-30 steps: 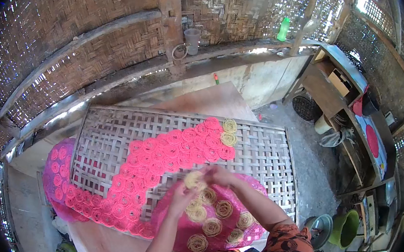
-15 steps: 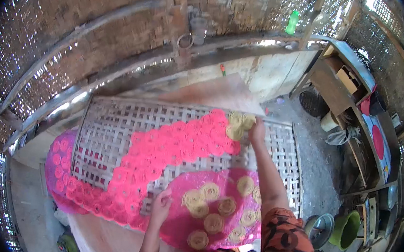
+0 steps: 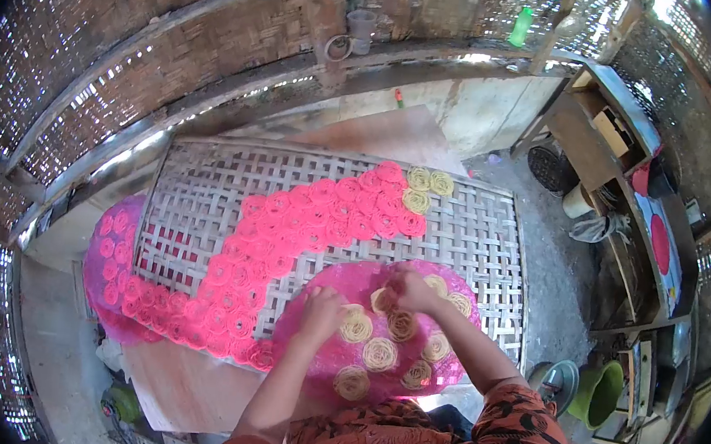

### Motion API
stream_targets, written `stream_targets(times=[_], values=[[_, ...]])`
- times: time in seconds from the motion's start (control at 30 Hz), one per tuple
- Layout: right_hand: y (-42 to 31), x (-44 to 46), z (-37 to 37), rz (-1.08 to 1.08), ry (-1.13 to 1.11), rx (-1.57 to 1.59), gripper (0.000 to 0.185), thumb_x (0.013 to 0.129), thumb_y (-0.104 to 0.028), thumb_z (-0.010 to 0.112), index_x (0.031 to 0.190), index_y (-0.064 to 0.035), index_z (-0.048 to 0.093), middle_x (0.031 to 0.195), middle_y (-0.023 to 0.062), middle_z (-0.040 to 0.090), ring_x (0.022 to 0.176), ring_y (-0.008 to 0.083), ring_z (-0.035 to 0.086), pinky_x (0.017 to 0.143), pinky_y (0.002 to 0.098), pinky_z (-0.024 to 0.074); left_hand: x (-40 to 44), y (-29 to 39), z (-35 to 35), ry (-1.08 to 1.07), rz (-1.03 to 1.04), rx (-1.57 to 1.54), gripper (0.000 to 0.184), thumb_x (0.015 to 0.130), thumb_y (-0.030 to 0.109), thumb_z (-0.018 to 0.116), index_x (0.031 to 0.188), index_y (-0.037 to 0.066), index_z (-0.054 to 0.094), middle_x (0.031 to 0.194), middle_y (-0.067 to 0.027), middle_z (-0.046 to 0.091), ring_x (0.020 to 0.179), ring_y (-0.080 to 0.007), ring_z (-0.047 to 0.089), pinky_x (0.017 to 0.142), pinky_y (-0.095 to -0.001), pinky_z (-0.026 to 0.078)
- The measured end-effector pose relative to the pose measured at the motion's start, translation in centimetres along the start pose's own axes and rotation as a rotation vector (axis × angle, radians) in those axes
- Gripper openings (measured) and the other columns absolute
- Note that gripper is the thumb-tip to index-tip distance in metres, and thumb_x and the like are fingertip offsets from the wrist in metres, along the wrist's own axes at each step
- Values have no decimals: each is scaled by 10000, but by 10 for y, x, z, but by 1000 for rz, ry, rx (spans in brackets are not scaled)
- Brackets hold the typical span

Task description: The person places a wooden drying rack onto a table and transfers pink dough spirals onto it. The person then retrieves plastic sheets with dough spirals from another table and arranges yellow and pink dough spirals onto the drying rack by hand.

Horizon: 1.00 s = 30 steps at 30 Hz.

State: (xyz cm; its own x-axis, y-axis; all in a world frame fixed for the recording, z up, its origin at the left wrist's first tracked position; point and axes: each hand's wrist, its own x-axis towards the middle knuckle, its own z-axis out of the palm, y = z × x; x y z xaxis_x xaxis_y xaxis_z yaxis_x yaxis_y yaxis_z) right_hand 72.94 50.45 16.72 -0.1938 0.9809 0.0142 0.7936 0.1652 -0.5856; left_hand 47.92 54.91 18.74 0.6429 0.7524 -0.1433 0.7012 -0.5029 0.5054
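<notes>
My right hand (image 3: 411,289) is over the pink tray (image 3: 308,363), its fingers closed at a cream coiled cracker (image 3: 381,301); the fingers partly hide it. My left hand (image 3: 325,313) is at the left part of that tray with its fingers curled, beside another cream coiled cracker (image 3: 355,325). Whether anything is in the left fingers cannot be made out. Several more cream rounds lie loose on the tray. Beyond, pink coiled crackers (image 3: 313,214) cover a bent band of the woven bamboo rack (image 3: 195,198). Three cream ones (image 3: 416,200) lie at the band's far right end.
A second pink-purple tray (image 3: 116,263) with pink rounds sits at the rack's left. Wooden boards (image 3: 398,136) show behind the rack. At right are a wooden shelf (image 3: 581,145), a green tub (image 3: 597,395) and a metal basin (image 3: 554,382). A woven wall stands behind.
My right hand has come back from the rack's far end to the tray, leaving cream rounds there. My left hand has moved right and up, over the tray. The view has shifted somewhat.
</notes>
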Motion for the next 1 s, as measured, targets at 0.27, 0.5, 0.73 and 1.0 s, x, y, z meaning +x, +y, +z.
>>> stream_targets(times=[0.27,0.5,0.73,1.0], values=[[110,34,-79,473,755,753,213,884,-162,589,1027,-14,644,865,46,666,788,101,600,704,256,471,-23,-47,5,159,-184,-522,190,823,137,618,983,35,602,901,-117,649,821,-275,616,743,-367,485],[144,71,-44,789,747,311,270,828,-105,568,1077,-11,618,864,153,662,800,229,637,726,317,486,-14,-32,-6,170,-275,-1085,279,871,89,600,1123,-20,552,952,-59,639,841,-92,588,731,-237,480],[-67,2,-42,500,-17,1105,331,853,-145,626,1135,18,569,985,76,649,845,179,615,755,309,499,15,27,17,16,-299,-1385,341,904,80,550,1233,13,487,1110,-77,587,934,-149,586,777,-252,491],[118,25,-51,532,734,972,304,848,-67,582,1146,-9,575,866,46,656,737,90,607,628,240,492,-19,-7,40,86,-111,-585,477,814,94,630,1258,34,470,1128,-152,576,975,-225,581,851,-330,470]])
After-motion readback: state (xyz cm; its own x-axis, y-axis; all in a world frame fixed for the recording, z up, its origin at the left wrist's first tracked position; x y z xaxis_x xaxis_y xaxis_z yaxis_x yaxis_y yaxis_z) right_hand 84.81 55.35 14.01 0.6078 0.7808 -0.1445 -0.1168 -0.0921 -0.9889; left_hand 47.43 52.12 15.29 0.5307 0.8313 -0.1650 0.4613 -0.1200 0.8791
